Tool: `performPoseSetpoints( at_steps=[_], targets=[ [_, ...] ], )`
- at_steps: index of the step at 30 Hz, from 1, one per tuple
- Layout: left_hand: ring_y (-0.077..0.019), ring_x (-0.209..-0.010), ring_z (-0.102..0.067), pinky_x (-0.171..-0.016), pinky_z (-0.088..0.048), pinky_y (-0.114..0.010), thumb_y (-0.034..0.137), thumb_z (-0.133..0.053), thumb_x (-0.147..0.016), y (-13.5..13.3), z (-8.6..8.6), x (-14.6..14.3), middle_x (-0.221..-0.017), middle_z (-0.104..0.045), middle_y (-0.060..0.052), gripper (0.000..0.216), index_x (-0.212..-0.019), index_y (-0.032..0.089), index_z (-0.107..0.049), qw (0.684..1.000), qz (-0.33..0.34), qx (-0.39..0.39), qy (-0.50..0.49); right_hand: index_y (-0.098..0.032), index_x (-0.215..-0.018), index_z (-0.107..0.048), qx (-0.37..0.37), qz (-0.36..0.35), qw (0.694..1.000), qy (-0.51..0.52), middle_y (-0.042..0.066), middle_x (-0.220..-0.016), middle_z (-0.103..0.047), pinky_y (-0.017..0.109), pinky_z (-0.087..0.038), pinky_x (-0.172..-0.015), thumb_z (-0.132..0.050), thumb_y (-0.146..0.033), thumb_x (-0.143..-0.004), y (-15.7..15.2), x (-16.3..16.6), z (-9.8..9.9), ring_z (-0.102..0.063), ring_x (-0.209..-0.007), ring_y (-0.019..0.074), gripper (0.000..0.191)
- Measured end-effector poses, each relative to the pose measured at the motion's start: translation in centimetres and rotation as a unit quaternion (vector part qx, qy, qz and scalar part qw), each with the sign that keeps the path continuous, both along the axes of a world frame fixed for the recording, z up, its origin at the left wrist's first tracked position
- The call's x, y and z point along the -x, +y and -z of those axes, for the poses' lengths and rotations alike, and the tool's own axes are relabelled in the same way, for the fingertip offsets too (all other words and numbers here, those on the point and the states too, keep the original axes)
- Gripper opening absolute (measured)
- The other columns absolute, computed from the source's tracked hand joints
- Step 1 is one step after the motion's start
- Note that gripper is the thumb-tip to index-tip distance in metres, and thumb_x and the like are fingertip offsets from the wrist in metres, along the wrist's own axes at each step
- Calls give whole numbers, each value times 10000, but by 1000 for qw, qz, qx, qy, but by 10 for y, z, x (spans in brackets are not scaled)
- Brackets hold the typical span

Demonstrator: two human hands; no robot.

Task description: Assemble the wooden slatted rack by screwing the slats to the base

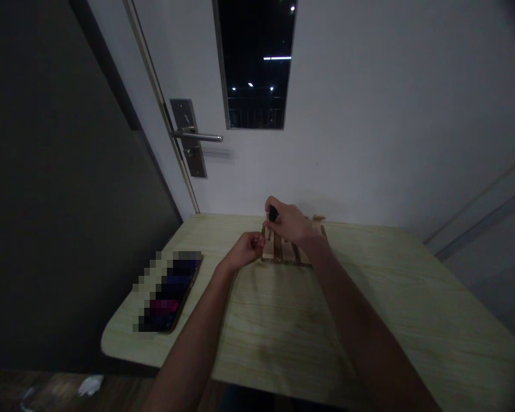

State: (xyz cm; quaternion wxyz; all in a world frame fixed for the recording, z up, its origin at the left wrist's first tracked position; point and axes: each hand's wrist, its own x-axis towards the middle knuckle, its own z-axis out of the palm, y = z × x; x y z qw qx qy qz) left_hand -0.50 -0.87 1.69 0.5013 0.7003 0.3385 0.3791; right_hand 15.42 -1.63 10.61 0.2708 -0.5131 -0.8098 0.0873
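A small slatted wooden piece (288, 252), light strips alternating with darker bands, lies on the table near its far edge. My left hand (245, 249) is closed at its left edge, thumb and fingers pinched against the corner. Above the same piece, my right hand (288, 222) grips a short black-handled object (273, 214), held roughly upright over the left strips. The lower end of that object is hard to make out in the dim light. My right hand and wrist hide much of the wooden piece's far side.
A phone (171, 294), its screen blurred out, lies on the pale wood-grain table (274, 326) at the left. Behind the table stands a white door (360, 114) with a metal lever handle (201, 137) and a narrow window. Something white (90, 385) lies on the floor.
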Motion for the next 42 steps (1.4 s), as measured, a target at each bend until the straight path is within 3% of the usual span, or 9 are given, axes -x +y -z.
performPoseSetpoints(
  at_steps=[6, 12, 18, 25, 33, 42],
  targets=[
    [-43, -522, -348, -498, -244, -172, 214, -592, -615, 0, 1, 1, -563, -426, 53, 166, -608, 143, -441, 1000, 1, 6, 3, -207, -945, -460, 30, -44, 998, 25, 25, -828, -623, 238, -394, -615, -493, -75, -736, -5, -5, -4, -559, -682, 129, 249],
    [-41, -531, -333, -506, -251, -177, 231, -607, -620, 1, 1, 1, -567, -403, 56, 206, -588, 145, -422, 1000, 3, -8, 4, -228, -1043, -481, 15, -16, 1000, 5, -5, -738, -611, 253, -389, -622, -583, -102, -729, -5, 2, -6, -564, -667, 145, 353],
    [-37, -525, -325, -504, -256, -176, 212, -607, -614, 0, -1, 0, -565, -392, 66, 222, -579, 152, -396, 1000, 7, -10, -10, -216, -924, -506, -10, 28, 999, -20, 17, -771, -617, 265, -365, -596, -624, -187, -739, -3, 3, -4, -551, -669, 152, 222],
    [-38, -531, -321, -505, -245, -174, 172, -583, -581, 3, 3, 1, -561, -377, 69, 197, -582, 155, -387, 1000, 7, -13, 0, -176, -1079, -431, 14, -2, 1000, -8, 72, -854, -623, 280, -397, -626, -523, -165, -769, -1, -5, 0, -559, -703, 167, 324],
    [-40, -524, -327, -502, -246, -180, 178, -597, -566, 3, 2, 1, -568, -379, 70, 206, -594, 158, -394, 1000, 17, 3, -12, -216, -1190, -412, 36, -33, 999, -12, 31, -810, -624, 253, -372, -598, -440, -57, -759, -1, -3, -2, -557, -676, 145, 460],
    [-50, -539, -354, -515, -259, -181, 198, -576, -622, 3, 4, 2, -580, -412, 53, 180, -605, 158, -401, 1000, 5, -7, 5, -212, -957, -500, 6, 63, 997, -38, 41, -796, -628, 252, -357, -591, -588, -222, -786, -3, -2, -3, -563, -692, 154, 192]
  ],
)
